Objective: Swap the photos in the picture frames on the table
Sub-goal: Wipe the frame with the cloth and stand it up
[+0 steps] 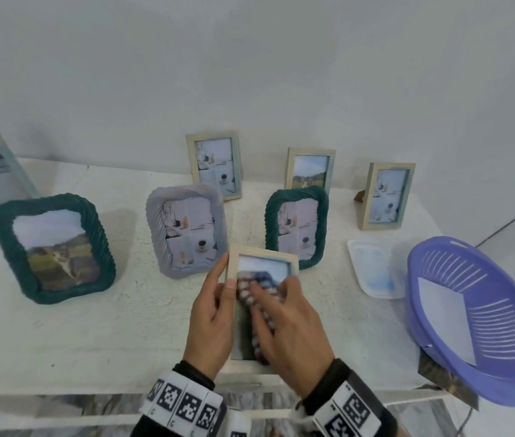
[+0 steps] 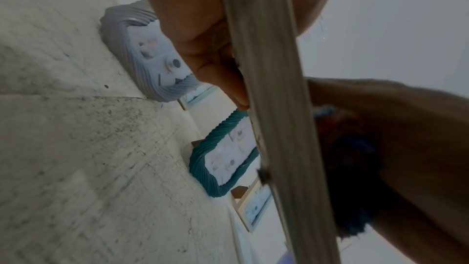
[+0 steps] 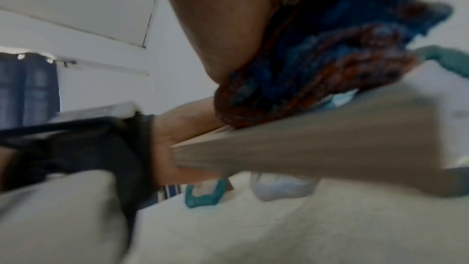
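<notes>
Your left hand [image 1: 210,316] pinches the wooden picture frame's [image 1: 232,266] left rail at the tabletop's near edge; your right hand [image 1: 287,329] presses a knitted cloth [image 1: 257,305] flat onto its glass. Press hard and the frame could twist free.

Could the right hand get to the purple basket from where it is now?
Probably yes. The purple basket sits on the right hand's own side with open table between, but that hand is pressing a red-and-blue cloth on the held wooden frame.
</notes>
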A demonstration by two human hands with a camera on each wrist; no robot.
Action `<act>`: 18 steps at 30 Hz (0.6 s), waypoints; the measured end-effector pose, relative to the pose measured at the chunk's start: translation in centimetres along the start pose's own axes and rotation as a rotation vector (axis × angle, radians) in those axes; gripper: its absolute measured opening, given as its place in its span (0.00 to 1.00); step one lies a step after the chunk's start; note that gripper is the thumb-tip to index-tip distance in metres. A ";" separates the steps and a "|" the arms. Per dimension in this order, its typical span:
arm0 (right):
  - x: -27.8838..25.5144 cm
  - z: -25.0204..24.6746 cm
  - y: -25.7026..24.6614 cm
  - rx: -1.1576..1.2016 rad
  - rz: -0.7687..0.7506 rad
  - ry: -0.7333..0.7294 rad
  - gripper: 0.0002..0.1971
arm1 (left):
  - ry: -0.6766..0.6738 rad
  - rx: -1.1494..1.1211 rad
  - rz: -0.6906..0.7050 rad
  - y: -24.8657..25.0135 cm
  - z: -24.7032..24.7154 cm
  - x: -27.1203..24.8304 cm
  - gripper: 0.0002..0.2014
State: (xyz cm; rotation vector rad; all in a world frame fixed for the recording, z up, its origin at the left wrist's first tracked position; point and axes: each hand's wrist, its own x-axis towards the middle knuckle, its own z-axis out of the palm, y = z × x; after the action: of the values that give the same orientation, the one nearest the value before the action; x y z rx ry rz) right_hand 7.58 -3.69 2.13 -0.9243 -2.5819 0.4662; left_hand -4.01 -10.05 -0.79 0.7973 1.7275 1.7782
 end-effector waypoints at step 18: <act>-0.8 -1.2 -1.3 -0.069 -0.113 -0.232 0.15 | 0.036 -0.007 -0.019 -0.1 -1.2 -0.4 0.19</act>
State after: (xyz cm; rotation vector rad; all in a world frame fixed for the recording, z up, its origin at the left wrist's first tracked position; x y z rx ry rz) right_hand 8.00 -4.90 3.59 -0.7819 -2.8588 0.4805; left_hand -4.63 -11.18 -0.87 0.7478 1.7453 1.7951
